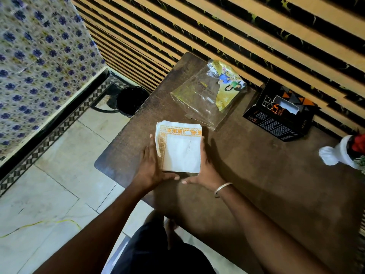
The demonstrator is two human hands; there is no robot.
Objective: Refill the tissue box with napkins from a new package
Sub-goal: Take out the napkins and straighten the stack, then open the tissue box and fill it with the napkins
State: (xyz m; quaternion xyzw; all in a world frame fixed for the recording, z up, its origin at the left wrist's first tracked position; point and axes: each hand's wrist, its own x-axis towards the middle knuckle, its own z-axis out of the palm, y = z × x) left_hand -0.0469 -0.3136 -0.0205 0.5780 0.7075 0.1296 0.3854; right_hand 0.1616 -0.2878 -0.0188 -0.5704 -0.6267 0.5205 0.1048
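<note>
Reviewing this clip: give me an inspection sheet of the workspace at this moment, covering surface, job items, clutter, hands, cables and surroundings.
Surface: dark brown wooden table, worn, set against a slatted wall.
Job's things: stack of white napkins with orange patterned border lying flat near the table's left edge; emptied clear plastic package with yellow print behind it; black tissue box with orange triangles at the wall, a white tissue showing in its slot.
Clutter: white vase with red flowers at the right edge.
Hands: left hand and right hand press the stack's two sides.
Cables: yellow cord on the floor.
Surroundings: black bin, tiled floor, blue-flowered wall tiles.
</note>
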